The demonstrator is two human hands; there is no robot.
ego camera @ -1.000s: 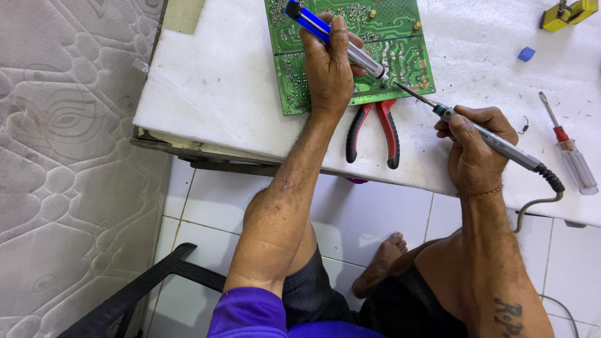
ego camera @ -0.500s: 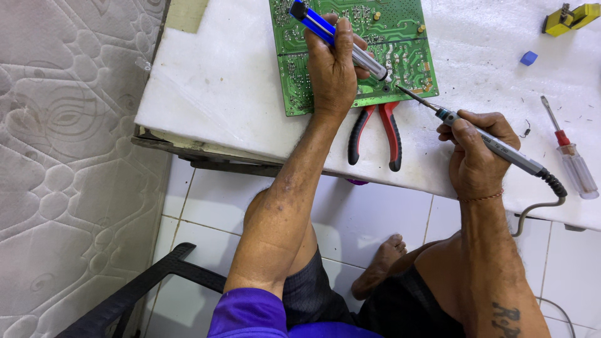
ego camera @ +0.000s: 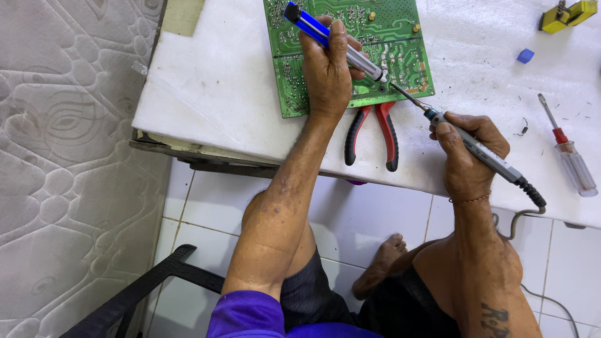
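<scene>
Your left hand (ego camera: 328, 69) grasps the blue desoldering pump (ego camera: 332, 39), your right hand (ego camera: 466, 153) grasps the soldering iron (ego camera: 466, 141), both tips meeting at the green circuit board's (ego camera: 369, 28) five-o'clock corner on the surface (ego camera: 213, 87); hold steady, I'd say.

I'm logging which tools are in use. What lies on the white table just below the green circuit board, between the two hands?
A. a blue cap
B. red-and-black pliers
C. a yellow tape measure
B: the red-and-black pliers lie untouched beneath the green circuit board, handles toward the person.
</scene>
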